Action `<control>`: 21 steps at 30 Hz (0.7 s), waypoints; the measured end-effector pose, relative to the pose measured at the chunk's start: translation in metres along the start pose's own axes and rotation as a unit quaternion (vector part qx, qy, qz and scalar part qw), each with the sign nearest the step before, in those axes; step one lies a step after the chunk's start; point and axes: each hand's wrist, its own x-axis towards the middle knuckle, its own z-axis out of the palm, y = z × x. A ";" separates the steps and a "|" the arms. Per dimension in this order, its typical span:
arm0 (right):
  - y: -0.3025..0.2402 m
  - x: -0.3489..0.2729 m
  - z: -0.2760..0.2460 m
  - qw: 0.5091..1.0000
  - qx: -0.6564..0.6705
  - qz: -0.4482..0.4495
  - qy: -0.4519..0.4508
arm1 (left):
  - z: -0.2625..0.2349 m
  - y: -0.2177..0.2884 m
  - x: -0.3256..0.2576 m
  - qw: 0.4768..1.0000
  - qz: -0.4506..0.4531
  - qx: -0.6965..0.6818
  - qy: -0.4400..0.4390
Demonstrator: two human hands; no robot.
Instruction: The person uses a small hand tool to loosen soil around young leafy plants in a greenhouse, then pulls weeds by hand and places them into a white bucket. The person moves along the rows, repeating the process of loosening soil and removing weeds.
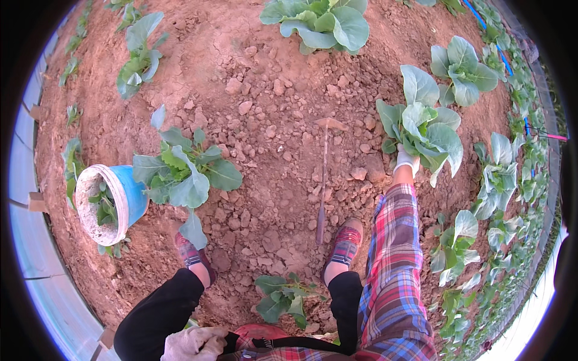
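My right hand (pixel 407 159), in a white glove, reaches into the base of a broad-leaved cabbage plant (pixel 430 129) at the right. Leaves cover its fingers, so their grip is hidden. My left hand (pixel 194 344), also gloved, rests against my lap at the lower edge with its fingers curled in; whatever they may hold does not show. Between my feet and the plants, a small hoe (pixel 325 174) lies on the soil, its metal head pointing away from me.
A blue bucket (pixel 133 191) with a dirty white rim stands at the left, leaves inside it. Another leafy plant (pixel 186 168) grows beside it; a small one (pixel 286 299) sits between my legs. Clods cover the soil (pixel 265 198). Plant rows and a blue pipe (pixel 504 60) line the right.
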 end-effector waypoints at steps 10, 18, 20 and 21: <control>-0.018 -0.010 -0.004 0.994 0.060 -0.035 -0.088 | 0.003 -0.009 -0.001 1.000 -0.011 -0.010 0.019; -0.026 -0.025 -0.005 0.981 0.158 -0.066 -0.097 | 0.004 -0.010 -0.002 0.997 -0.059 -0.036 0.017; -0.021 -0.019 -0.014 0.971 0.170 -0.093 -0.138 | 0.003 -0.012 -0.004 0.999 -0.036 -0.034 0.010; -0.018 -0.023 -0.018 0.957 0.208 -0.112 -0.169 | 0.003 -0.012 -0.005 0.999 -0.028 -0.034 0.010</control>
